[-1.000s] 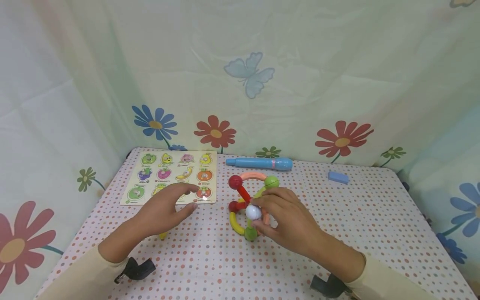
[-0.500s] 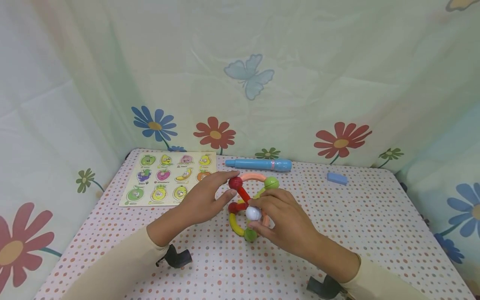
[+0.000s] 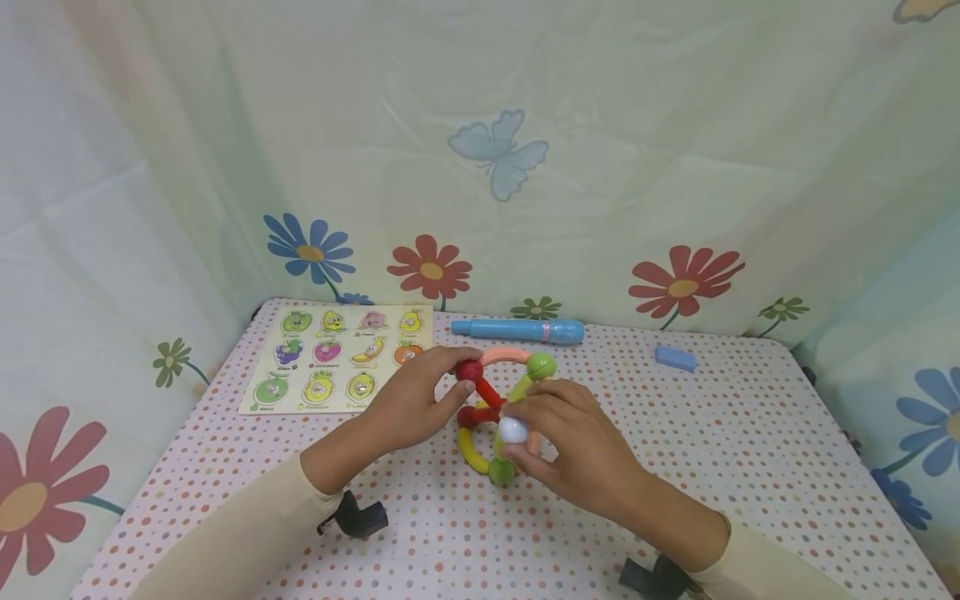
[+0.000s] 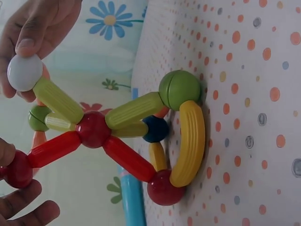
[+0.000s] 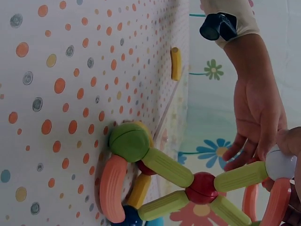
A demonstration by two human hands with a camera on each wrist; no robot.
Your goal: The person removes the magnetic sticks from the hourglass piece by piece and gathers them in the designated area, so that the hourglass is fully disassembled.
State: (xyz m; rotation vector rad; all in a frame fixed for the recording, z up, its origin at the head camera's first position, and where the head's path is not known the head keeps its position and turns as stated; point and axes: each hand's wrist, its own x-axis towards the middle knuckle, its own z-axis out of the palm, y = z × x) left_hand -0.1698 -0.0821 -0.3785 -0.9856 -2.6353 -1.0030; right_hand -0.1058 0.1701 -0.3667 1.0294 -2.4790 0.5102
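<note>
A magnetic ball-and-rod model point(image 4: 94, 129) stands on the table between the hands. Green, red and blue balls join its yellow-green, red, yellow and salmon rods. My left hand point(image 3: 412, 400) holds the upper red ball point(image 4: 19, 169) between thumb and fingers. With thumb and fingertips, my right hand point(image 3: 581, 437) pinches the white ball point(image 3: 513, 429) at a near top corner. In the left wrist view the white ball touches the end of a yellow-green rod point(image 4: 59, 100). A curved yellow rod point(image 4: 190, 143) lies along the base. The right hand hides part of the model in the head view.
A fruit picture board point(image 3: 258, 367) lies at the back left, partly behind the left hand. Behind the model is a blue tube-shaped object point(image 3: 517, 330). A small blue block point(image 3: 675, 358) lies to the right. The right wrist view shows a loose yellow rod point(image 5: 176, 63) on the table.
My left hand has moved right from the fruit board to the upper red ball and taken hold of it. My right hand stays at the white ball, which has shifted slightly right.
</note>
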